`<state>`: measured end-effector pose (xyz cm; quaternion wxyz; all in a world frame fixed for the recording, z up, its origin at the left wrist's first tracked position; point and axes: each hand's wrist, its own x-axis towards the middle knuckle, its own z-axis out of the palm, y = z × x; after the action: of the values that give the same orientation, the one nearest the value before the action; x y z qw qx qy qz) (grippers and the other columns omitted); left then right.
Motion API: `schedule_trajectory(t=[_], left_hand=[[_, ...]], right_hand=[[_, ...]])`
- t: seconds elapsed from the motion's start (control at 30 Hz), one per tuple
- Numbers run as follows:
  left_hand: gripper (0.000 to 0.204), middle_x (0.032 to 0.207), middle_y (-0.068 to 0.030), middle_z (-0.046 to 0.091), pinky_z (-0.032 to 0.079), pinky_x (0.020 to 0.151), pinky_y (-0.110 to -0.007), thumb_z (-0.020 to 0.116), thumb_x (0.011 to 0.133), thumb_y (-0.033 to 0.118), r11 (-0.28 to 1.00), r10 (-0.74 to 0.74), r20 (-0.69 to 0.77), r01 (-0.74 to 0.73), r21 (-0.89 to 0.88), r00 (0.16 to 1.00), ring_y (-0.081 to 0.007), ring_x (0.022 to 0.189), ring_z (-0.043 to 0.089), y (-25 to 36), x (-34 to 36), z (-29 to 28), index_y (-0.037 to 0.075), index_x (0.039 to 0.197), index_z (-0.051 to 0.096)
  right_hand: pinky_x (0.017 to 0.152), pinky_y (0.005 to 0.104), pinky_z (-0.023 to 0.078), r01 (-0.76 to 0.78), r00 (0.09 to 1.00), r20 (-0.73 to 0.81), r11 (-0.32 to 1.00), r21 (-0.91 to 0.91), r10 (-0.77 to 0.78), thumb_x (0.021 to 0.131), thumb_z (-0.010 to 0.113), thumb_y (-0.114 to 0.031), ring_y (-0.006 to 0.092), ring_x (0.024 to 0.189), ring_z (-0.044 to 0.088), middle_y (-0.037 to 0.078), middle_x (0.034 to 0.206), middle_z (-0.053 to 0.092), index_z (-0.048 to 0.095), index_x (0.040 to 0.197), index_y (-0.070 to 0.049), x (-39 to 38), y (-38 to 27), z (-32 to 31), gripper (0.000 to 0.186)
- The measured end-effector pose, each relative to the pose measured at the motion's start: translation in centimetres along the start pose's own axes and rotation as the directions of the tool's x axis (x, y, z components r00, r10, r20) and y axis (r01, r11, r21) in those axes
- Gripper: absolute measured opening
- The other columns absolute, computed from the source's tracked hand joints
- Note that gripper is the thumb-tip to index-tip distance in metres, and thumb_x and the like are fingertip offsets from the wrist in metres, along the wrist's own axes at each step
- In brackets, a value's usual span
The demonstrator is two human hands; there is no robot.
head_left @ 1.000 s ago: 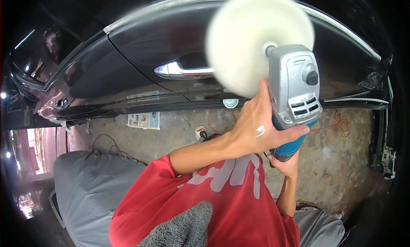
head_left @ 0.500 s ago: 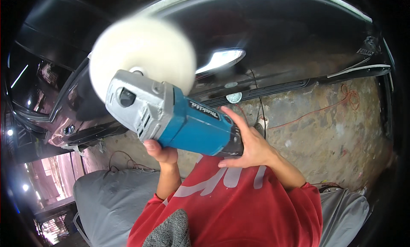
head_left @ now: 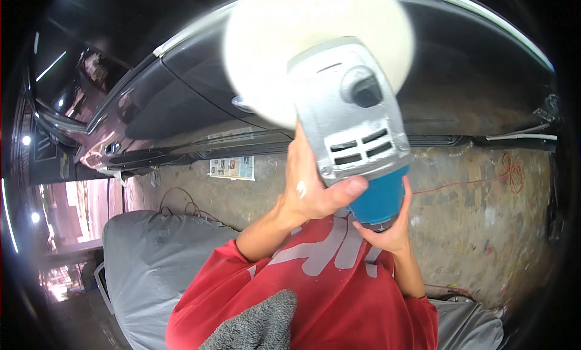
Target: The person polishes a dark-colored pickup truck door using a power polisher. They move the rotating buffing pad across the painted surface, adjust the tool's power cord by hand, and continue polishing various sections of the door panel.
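I hold up a power polisher (head_left: 348, 123) with a silver metal head and a blue body. Its round white pad (head_left: 260, 53) is smeared by motion and overlaps the dark car door (head_left: 187, 78) behind; whether it touches the paint I cannot tell. My left hand (head_left: 311, 186) is closed around the side of the metal head, thumb across its lower edge. The blue rear end is gripped by my right hand (head_left: 394, 232), fingers on the far side. A grey cloth (head_left: 260, 323) hangs at my red shirt.
A red cord (head_left: 511, 174) lies coiled on the stained floor (head_left: 466, 229) at the right. Newspaper (head_left: 233, 168) lies below the car's sill. Grey covers (head_left: 157, 271) drape something behind me on the left, and another at lower right.
The polisher has swung right and up, turning from slanted to nearly upright with its head nearer to me. My left hand has risen along its side; both hands keep hold.
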<state>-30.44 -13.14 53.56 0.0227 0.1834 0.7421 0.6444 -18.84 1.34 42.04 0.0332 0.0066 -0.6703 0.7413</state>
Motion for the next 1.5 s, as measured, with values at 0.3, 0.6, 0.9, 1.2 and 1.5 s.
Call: schedule_trajectory(t=[0.3,0.6,0.9,1.2,1.5], left_hand=[[0.085,0.121,-0.0162,0.052,0.041,0.093,-0.039,0.053,0.079,0.059,1.0,-0.018,-0.252,0.02,0.007,0.967,-0.0263,0.109,0.053,-1.6,-5.4,-8.2,-0.005,0.131,0.035],[0.086,0.127,-0.0152,0.049,0.039,0.098,-0.04,0.051,0.08,0.062,0.966,0.16,-0.382,-0.065,0.25,0.91,-0.0273,0.115,0.05,-3.9,-8.3,-20.3,-0.003,0.134,0.036],[0.094,0.122,-0.0124,0.049,0.04,0.094,-0.035,0.063,0.071,0.063,0.915,0.235,-0.25,-0.126,0.384,0.939,-0.0221,0.109,0.051,-2.7,-6.0,-20.9,-0.004,0.131,0.034],[0.099,0.109,-0.012,0.056,0.045,0.081,-0.029,0.081,0.054,0.054,0.936,0.144,-0.132,-0.092,0.34,0.981,-0.0183,0.095,0.055,-0.1,-1.2,-14.0,-0.01,0.12,0.043],[0.084,0.127,-0.0191,0.049,0.037,0.099,-0.042,0.039,0.082,0.064,0.849,0.41,-0.268,-0.258,0.46,0.872,-0.031,0.117,0.049,-4.3,-6.1,-25.3,-0.007,0.127,0.044]], right_hand=[[0.093,0.0382,0.043,0.171,0.976,0.162,0.973,-0.152,-0.146,0.061,0.078,-0.009,0.0326,0.111,0.053,0.022,0.127,0.046,0.013,0.143,-0.003,3.2,-2.4,5.4,0.105],[0.073,0.0402,0.051,0.21,0.908,0.336,0.965,0.157,-0.252,0.061,0.075,-0.009,0.0408,0.083,0.063,0.02,0.093,0.065,0.013,0.145,-0.013,8.2,3.1,16.8,0.104],[0.098,0.0367,0.039,0.428,0.875,0.121,0.865,0.263,-0.469,0.055,0.081,-0.009,0.0318,0.118,0.05,0.021,0.131,0.044,0.016,0.142,-0.004,10.7,6.2,20.7,0.108],[0.101,0.0377,0.034,0.502,0.852,-0.026,0.803,0.323,-0.522,0.057,0.08,-0.005,0.0281,0.123,0.041,0.02,0.134,0.036,0.003,0.142,-0.004,11.3,6.8,16.9,0.115],[0.073,0.0423,0.052,0.487,0.855,0.039,0.827,0.281,-0.517,0.06,0.077,-0.012,0.0406,0.084,0.063,0.023,0.1,0.063,0.021,0.142,-0.009,12.5,5.9,19.9,0.1]])
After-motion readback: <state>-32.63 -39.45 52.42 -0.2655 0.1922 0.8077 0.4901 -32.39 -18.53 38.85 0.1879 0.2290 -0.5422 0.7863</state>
